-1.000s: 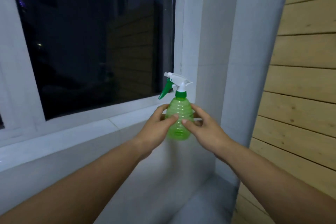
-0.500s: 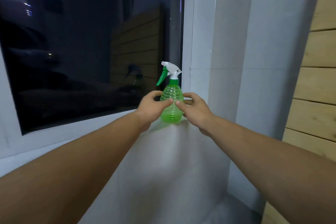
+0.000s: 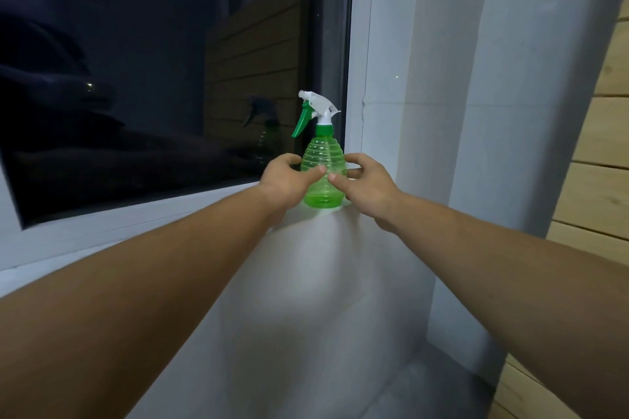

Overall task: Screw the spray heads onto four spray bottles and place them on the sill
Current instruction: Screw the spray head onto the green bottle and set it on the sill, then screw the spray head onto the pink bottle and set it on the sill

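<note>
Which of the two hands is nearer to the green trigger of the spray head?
Left. The left hand holds the bottle's side right below the green trigger, which sticks out leftward. The right hand holds the opposite side, farther away.

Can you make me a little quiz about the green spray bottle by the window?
1. True or false: the bottle lies on its side.
2. Which way does the green trigger point: A toward the window glass side, B toward the wooden wall?
3. Fill in: the bottle stands on the ____.

Key: 1 false, it stands upright between the left hand and right hand. 2 A. 3 sill.
</note>
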Motion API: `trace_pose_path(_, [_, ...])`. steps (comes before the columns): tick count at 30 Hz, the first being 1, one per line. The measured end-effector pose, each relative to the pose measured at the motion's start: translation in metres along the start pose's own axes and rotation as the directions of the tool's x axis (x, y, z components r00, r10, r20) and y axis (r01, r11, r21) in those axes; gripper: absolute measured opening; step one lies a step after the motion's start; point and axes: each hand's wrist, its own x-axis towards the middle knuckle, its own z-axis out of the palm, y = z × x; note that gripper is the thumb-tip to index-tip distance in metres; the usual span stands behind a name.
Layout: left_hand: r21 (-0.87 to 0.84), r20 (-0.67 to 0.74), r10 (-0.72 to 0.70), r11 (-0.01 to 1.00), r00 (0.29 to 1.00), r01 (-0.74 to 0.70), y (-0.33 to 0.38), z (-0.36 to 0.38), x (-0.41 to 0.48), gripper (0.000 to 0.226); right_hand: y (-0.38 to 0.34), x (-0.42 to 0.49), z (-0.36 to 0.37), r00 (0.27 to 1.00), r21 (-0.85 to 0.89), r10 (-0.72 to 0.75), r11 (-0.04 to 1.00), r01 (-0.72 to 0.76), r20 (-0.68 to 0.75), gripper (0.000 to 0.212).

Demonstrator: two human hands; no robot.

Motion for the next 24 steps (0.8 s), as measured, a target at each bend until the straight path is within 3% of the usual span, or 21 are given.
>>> trace_pose_path(4, [0.054,-0.023,-0.027,0.998,0.999,0.028,0.003,-0.006,-0.005,0.087,-0.002,-0.006,-0.006,0.999,-0.068,0.032,0.997,-0.033,-0.015,0.071])
trace_pose_path(9, [0.039,-0.075,-0.022,0.999,0.997,0.025,0.007,-0.019,-0.025,0.089,-0.005,-0.035,-0.027,0.996,-0.099,0.059,0.993,-0.065,-0.069,0.068])
trace_pose_path(16, [-0.001,-0.128,0.137,0.99,0.982,-0.138,0.002,-0.006,-0.103,0.055,0.025,-0.131,-0.068,0.981,-0.11,0.166,0.978,-0.177,-0.103,0.051])
trace_pose_path(20, [-0.051,0.104,-0.039,0.998,0.994,0.045,-0.035,0.035,-0.157,0.046,0.075,-0.206,-0.092,0.944,-0.167,0.31,0.931,-0.326,-0.115,0.041])
trace_pose_path(24, [0.082,0.426,-0.256,0.966,0.868,0.245,-0.099,0.092,-0.227,0.036,0.146,-0.288,-0.114,0.849,-0.264,0.517,0.808,-0.526,-0.109,0.039])
